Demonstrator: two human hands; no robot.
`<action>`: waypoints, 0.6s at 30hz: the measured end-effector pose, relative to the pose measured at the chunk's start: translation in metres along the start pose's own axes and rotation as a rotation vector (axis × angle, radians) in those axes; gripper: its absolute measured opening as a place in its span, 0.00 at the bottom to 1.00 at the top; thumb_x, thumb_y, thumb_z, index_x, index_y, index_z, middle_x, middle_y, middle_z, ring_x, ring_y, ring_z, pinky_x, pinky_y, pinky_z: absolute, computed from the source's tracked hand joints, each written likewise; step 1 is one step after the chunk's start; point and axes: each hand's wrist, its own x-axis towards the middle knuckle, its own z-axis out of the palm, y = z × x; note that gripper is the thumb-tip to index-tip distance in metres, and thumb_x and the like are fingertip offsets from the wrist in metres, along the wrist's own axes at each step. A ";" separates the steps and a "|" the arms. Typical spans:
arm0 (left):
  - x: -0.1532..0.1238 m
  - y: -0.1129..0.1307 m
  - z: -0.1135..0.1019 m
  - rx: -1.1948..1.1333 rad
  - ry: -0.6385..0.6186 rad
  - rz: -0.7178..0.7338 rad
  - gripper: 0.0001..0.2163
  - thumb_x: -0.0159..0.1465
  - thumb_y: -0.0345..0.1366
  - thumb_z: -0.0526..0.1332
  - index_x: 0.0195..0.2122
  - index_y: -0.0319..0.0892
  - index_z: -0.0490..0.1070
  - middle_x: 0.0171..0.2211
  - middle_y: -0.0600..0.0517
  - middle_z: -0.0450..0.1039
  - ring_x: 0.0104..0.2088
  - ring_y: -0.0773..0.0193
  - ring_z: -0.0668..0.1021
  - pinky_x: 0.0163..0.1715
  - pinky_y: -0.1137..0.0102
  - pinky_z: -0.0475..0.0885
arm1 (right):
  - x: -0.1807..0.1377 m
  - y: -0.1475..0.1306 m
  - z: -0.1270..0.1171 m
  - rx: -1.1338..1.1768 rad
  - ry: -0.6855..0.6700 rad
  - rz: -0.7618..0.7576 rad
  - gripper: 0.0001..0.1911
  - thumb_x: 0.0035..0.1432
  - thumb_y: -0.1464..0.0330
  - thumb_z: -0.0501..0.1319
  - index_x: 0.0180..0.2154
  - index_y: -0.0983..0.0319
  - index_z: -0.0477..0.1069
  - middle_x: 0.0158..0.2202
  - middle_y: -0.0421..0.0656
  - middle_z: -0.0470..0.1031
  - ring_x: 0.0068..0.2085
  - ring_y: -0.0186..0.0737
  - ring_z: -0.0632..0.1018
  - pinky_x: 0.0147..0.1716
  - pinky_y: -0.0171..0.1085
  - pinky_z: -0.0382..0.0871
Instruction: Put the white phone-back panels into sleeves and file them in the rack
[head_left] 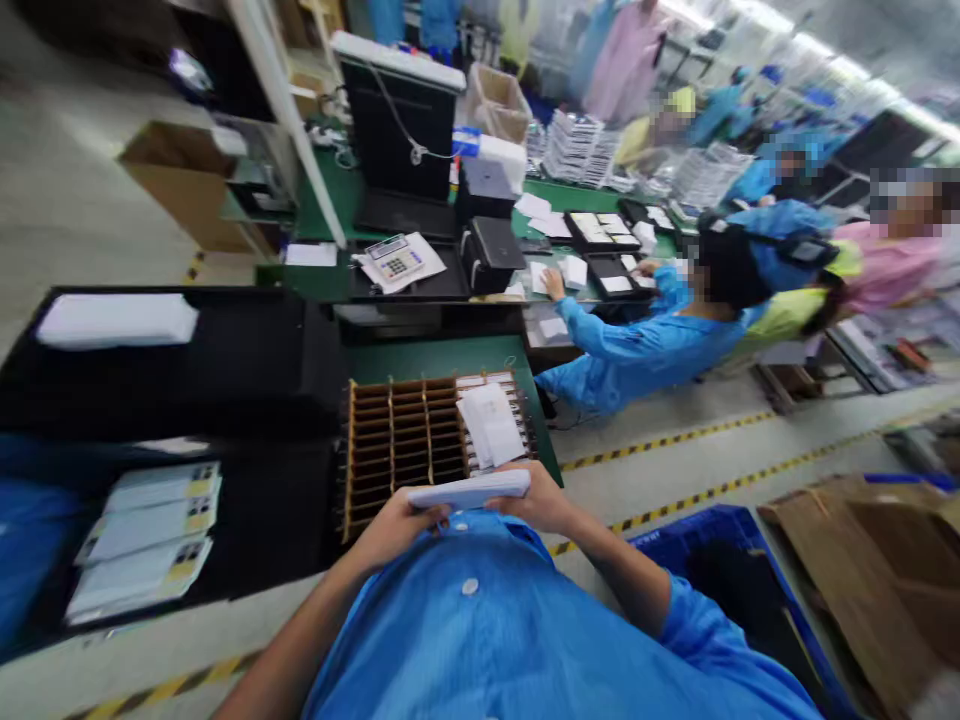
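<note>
In the head view, my left hand (pixel 401 520) grasps the left end of a white stack (pixel 469 490) and my right hand (pixel 536 497) grasps its right end, so the stack lies crosswise in front of my blue coat (pixel 450 630). I see it almost edge-on and cannot count its layers; its right end shows a little higher than its left. To hold it well, I think I should press both ends evenly, level that slight tilt and tap the edges flush, since a lighter grip on one side could let the layers fan or slip. Just beyond my hands stands a divided rack (pixel 390 440), its wooden slats running in rows, with loose white sheets (pixel 491 425) lying across its right-hand columns. The thin slat edges could catch a corner, so I would lift the stack slightly before moving it over them. A green table (pixel 435 358) borders the rack at the back and right. On my left a black case (pixel 255 375) stands close beside the rack, so I judge that side the tighter one. My right elbow has more room above the floor (pixel 660 470), though a blue bin (pixel 720 522) sits near that forearm. A co-worker (pixel 637 345) sits farther off, well apart from my hands.
</note>
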 end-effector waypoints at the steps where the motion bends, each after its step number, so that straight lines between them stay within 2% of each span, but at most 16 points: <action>1: -0.001 0.000 -0.001 -0.010 -0.028 0.011 0.19 0.65 0.53 0.68 0.32 0.39 0.79 0.27 0.51 0.79 0.29 0.61 0.78 0.34 0.68 0.74 | 0.003 -0.004 -0.001 -0.004 -0.036 -0.004 0.14 0.54 0.62 0.75 0.37 0.65 0.82 0.29 0.40 0.81 0.30 0.35 0.75 0.29 0.31 0.68; 3: 0.001 -0.002 -0.004 0.010 -0.034 0.042 0.19 0.66 0.52 0.68 0.33 0.39 0.80 0.26 0.51 0.79 0.29 0.61 0.78 0.33 0.68 0.74 | 0.011 -0.012 -0.006 -0.035 -0.080 -0.029 0.15 0.56 0.60 0.74 0.40 0.65 0.82 0.30 0.40 0.82 0.30 0.35 0.76 0.30 0.32 0.69; 6: 0.016 -0.014 -0.017 0.145 0.056 0.108 0.17 0.69 0.50 0.65 0.39 0.40 0.83 0.29 0.50 0.81 0.30 0.59 0.81 0.33 0.66 0.77 | 0.032 -0.025 -0.023 -0.148 -0.075 -0.114 0.16 0.59 0.58 0.73 0.42 0.64 0.83 0.32 0.42 0.83 0.30 0.37 0.77 0.31 0.33 0.71; 7: 0.025 -0.021 -0.023 0.228 0.140 0.137 0.16 0.70 0.48 0.63 0.42 0.40 0.83 0.33 0.48 0.83 0.33 0.56 0.82 0.36 0.64 0.78 | 0.043 -0.029 -0.031 -0.202 -0.047 -0.158 0.16 0.59 0.58 0.73 0.42 0.64 0.83 0.33 0.43 0.84 0.31 0.38 0.78 0.32 0.34 0.72; 9: 0.045 -0.038 -0.035 0.435 0.377 0.201 0.15 0.71 0.43 0.62 0.50 0.40 0.83 0.46 0.42 0.85 0.46 0.49 0.84 0.49 0.57 0.80 | 0.071 -0.035 -0.048 -0.325 0.027 -0.249 0.14 0.61 0.60 0.71 0.43 0.63 0.84 0.36 0.45 0.85 0.33 0.41 0.80 0.34 0.35 0.73; 10: 0.056 -0.047 -0.040 0.548 0.497 0.223 0.17 0.71 0.41 0.61 0.54 0.40 0.81 0.54 0.39 0.82 0.55 0.45 0.82 0.57 0.52 0.77 | 0.088 -0.037 -0.055 -0.391 0.056 -0.289 0.13 0.62 0.62 0.70 0.44 0.62 0.83 0.37 0.45 0.86 0.34 0.42 0.81 0.35 0.36 0.73; 12: 0.075 -0.067 -0.048 0.754 0.661 0.220 0.22 0.72 0.41 0.61 0.63 0.38 0.76 0.67 0.35 0.71 0.70 0.39 0.70 0.69 0.42 0.64 | 0.126 -0.038 -0.064 -0.527 0.071 -0.335 0.10 0.62 0.65 0.68 0.44 0.62 0.83 0.38 0.45 0.86 0.36 0.43 0.82 0.38 0.36 0.73; 15: 0.094 -0.095 -0.053 0.951 0.711 0.176 0.28 0.73 0.45 0.60 0.70 0.35 0.68 0.75 0.33 0.56 0.76 0.35 0.57 0.72 0.36 0.54 | 0.182 -0.034 -0.063 -0.711 0.046 -0.313 0.09 0.60 0.70 0.68 0.43 0.62 0.83 0.36 0.44 0.86 0.36 0.42 0.82 0.38 0.35 0.71; 18: 0.100 -0.114 -0.052 1.017 0.715 0.196 0.29 0.74 0.47 0.57 0.71 0.36 0.68 0.77 0.35 0.51 0.78 0.37 0.53 0.74 0.40 0.52 | 0.222 -0.028 -0.055 -0.869 -0.010 -0.254 0.09 0.60 0.72 0.69 0.43 0.63 0.82 0.35 0.44 0.85 0.35 0.42 0.81 0.36 0.34 0.68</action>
